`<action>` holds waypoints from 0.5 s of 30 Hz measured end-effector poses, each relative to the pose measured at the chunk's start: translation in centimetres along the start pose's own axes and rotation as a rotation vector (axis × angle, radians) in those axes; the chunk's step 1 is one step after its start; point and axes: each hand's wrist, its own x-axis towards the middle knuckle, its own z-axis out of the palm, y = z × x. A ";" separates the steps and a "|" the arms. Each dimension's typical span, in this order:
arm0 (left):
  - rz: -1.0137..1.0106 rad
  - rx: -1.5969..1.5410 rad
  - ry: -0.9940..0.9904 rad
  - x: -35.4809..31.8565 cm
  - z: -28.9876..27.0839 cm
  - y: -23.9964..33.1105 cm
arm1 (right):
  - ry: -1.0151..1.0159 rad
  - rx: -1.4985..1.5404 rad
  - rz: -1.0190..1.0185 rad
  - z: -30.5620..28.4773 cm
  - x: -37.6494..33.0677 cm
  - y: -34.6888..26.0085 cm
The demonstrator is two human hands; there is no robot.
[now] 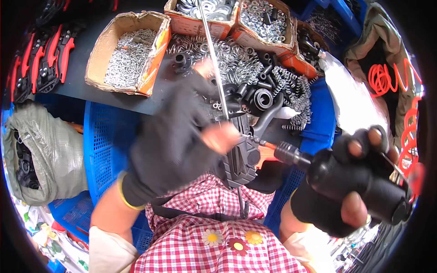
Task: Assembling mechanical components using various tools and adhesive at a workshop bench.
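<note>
We see the left hand as a blur, hiding part of the black clamp body. The tip of the driver bit is too small for us to tell what it touches. The top edge cuts off the long metal bar and the washer box. The right hand hides some of the black power driver.
</note>
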 end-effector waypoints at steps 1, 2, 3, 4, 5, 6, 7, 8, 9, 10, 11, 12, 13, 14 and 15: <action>0.140 0.263 0.138 1.3 -1.1 -0.6 | -0.056 -0.034 -0.046 -0.9 0.5 0.7; 0.216 0.570 0.201 1.9 -3.5 -1.7 | -0.140 -0.029 -0.081 -1.5 1.0 2.0; 0.088 0.684 0.241 2.8 -4.6 -3.1 | -0.136 -0.045 -0.084 -1.7 1.0 2.2; 0.005 0.971 0.154 3.4 -7.1 -4.7 | -0.179 -0.034 -0.043 -1.8 1.1 2.4; -0.071 1.086 0.026 3.5 -9.2 -5.8 | -0.223 -0.026 -0.005 -1.7 1.1 2.4; -0.062 1.077 0.018 4.6 -9.3 -5.6 | -0.215 -0.038 -0.007 -1.4 1.0 2.3; -0.329 0.937 -0.117 5.6 -9.7 -4.9 | -0.128 -0.118 0.053 -0.9 0.7 2.3; -0.599 0.790 -0.246 6.3 -9.9 -4.7 | -0.045 -0.188 0.118 -0.6 0.6 2.6; -0.606 0.792 -0.238 5.8 -11.0 -6.1 | -0.247 0.217 0.121 -1.7 2.0 4.0; -0.067 1.036 -0.189 4.8 -12.7 -8.8 | -0.254 0.223 0.123 -1.7 1.4 3.8; 0.492 1.224 -0.137 4.6 -12.7 -9.2 | -0.173 0.025 0.127 -0.9 0.8 3.7; 0.486 1.223 -0.139 4.4 -12.7 -9.4 | -0.092 -0.174 0.129 -0.2 0.3 3.6; 0.121 1.074 -0.126 4.0 -12.6 -9.3 | -0.063 -0.149 0.147 0.2 0.2 3.8; -0.230 0.899 -0.110 4.0 -12.0 -8.6 | -0.064 -0.154 0.150 0.0 0.2 3.9; -0.232 0.895 -0.112 4.2 -11.7 -8.5 | -0.125 -0.153 0.108 -0.6 0.3 4.1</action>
